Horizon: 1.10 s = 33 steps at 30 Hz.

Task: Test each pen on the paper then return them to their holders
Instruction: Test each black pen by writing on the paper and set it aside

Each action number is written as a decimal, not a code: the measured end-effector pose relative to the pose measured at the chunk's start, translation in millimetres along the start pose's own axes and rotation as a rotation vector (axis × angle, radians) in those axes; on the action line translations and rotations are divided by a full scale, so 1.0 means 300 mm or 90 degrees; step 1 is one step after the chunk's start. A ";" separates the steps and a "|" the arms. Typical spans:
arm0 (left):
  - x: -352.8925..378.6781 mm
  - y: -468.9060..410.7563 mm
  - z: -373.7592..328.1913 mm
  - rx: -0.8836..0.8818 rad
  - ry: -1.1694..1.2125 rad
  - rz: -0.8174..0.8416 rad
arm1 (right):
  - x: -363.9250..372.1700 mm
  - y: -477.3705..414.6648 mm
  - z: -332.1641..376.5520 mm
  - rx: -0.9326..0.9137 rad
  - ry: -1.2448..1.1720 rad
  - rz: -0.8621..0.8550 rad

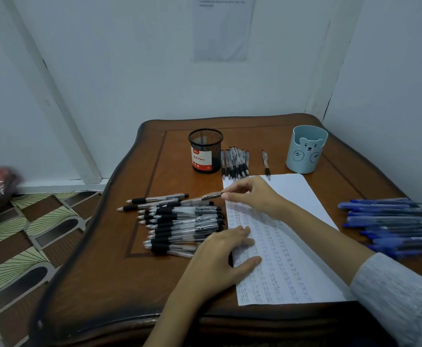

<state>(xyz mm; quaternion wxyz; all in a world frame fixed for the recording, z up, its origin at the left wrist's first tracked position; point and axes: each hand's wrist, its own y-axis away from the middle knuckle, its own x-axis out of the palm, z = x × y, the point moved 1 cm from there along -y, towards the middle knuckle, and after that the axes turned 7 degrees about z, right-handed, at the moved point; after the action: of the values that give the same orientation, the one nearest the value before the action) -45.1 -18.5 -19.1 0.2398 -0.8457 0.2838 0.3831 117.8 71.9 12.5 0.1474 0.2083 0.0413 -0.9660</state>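
Head: right hand [253, 196] pinches pen [206, 197]; mesh holder [205, 151], bear cup [306, 152] behind paper [302, 196].

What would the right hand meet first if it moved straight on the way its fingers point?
Probably the pile of black pens left of the paper; the right hand pinches one pen at its edge, but height above the pile is unclear.

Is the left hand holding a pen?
No, the left hand lies flat on the paper; it is the right hand that pinches a pen.
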 end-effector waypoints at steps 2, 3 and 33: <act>0.002 0.000 0.001 0.002 -0.002 -0.001 | -0.015 0.017 0.000 -0.005 -0.068 -0.034; 0.003 0.000 0.002 0.002 0.000 -0.001 | -0.023 0.026 0.000 -0.011 -0.100 -0.049; 0.015 0.003 0.014 -0.007 0.003 -0.004 | -0.217 0.293 -0.032 0.073 -0.796 -0.238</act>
<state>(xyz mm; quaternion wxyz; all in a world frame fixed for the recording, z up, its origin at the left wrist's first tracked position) -45.3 -17.7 -25.4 0.2362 -0.8487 0.2793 0.3821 204.6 6.9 29.2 -0.0380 -0.3960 -0.0686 -0.9149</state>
